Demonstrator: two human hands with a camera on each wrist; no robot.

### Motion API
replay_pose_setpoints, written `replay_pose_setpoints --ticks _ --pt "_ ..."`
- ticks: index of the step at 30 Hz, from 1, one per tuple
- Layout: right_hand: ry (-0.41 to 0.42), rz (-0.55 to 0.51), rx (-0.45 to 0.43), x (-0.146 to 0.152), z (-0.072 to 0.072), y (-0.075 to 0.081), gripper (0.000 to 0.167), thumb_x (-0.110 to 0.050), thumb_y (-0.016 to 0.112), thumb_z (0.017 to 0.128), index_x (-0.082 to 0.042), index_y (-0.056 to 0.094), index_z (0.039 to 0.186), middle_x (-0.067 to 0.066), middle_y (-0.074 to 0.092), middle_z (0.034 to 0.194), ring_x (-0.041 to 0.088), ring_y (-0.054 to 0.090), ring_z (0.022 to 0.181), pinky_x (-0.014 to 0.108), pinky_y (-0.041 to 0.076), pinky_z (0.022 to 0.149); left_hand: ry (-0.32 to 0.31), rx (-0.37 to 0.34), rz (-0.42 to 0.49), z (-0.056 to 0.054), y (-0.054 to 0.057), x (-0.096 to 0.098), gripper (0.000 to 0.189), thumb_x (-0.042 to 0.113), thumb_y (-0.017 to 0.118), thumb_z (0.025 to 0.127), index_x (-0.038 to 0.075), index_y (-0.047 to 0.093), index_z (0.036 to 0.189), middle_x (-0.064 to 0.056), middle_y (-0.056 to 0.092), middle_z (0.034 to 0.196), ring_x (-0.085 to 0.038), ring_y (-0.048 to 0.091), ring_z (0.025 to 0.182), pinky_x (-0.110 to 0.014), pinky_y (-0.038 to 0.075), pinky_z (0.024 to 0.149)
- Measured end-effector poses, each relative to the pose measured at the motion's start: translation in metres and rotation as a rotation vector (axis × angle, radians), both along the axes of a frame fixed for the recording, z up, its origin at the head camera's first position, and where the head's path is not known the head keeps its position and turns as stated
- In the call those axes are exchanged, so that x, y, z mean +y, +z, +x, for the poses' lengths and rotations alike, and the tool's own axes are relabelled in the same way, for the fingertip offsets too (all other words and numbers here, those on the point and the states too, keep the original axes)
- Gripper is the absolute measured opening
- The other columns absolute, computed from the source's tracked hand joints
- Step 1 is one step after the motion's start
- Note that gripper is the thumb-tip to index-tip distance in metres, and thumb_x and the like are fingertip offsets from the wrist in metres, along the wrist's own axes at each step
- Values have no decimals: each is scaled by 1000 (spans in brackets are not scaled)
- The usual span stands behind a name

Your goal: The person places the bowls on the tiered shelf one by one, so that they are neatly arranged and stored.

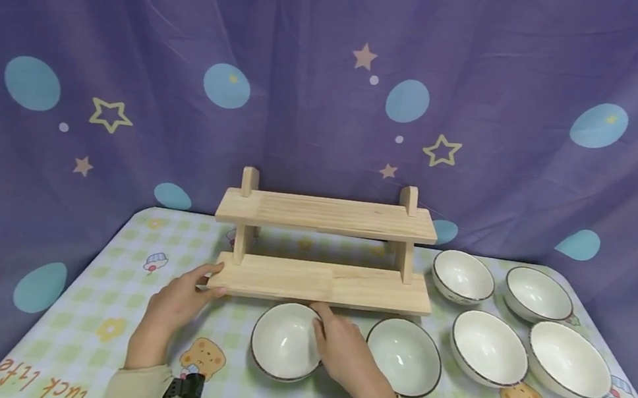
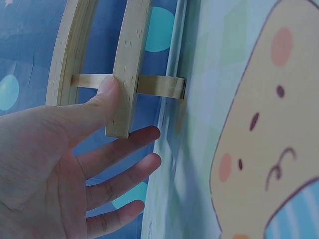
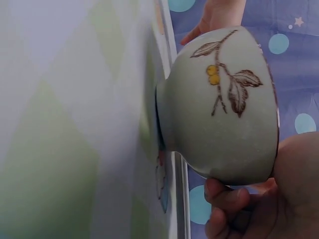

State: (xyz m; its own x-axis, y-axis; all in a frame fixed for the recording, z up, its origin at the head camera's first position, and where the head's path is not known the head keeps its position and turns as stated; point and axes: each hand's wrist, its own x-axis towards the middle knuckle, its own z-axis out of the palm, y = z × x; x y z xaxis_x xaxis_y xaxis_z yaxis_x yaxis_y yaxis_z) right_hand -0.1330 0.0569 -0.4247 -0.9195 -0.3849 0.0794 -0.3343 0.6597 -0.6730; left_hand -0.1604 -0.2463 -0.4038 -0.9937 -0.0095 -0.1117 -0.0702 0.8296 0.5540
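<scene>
In the head view my right hand [image 1: 348,352] grips the right rim of a white bowl [image 1: 280,343], thumb over the inner side. The right wrist view shows fingers curled against the bowl's outer wall, which bears a brown leafy twig with yellow berries. Whether its foot touches the table, I cannot tell. My left hand [image 1: 177,301] is at the left end of a two-tier wooden shelf [image 1: 321,282]. In the left wrist view, the thumb touches the lower board [image 2: 124,64], while the other fingers stretch out, spread, past its end.
A pale greenish bowl [image 1: 403,359] stands just right of my right forearm. Several more bowls stand farther right, among them a small one [image 1: 463,278] beside the shelf and a wide one [image 1: 569,360]. A checked cloth [image 1: 69,334] covers the table; a purple curtain [image 1: 314,139] hangs behind.
</scene>
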Motion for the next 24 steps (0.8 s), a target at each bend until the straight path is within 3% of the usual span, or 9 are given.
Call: replay_pose_setpoints --ticks 8,17,24 --pt "5 -36 -71 1 4 9 37 -17 54 109 -6 56 145 -2 56 72 11 49 52 28 41 47 -16 13 -4 0 0 -1 66 45 63 103 9 47 156 -31 58 139 -51 59 119 -67 46 89" --pt "-7 -19 -56 -1 3 12 40 -29 56 108 -11 59 144 -7 60 78 10 51 58 32 43 52 -10 9 13 0 2 0 66 44 63 103 10 46 157 -30 57 141 -52 56 123 -71 41 94" --pt "-28 -36 -58 -7 4 13 40 -29 58 107 -12 60 143 -10 61 74 9 53 57 32 44 53 -12 14 18 2 1 -1 65 43 64 103 9 46 156 -30 57 140 -49 60 119 -68 45 92"
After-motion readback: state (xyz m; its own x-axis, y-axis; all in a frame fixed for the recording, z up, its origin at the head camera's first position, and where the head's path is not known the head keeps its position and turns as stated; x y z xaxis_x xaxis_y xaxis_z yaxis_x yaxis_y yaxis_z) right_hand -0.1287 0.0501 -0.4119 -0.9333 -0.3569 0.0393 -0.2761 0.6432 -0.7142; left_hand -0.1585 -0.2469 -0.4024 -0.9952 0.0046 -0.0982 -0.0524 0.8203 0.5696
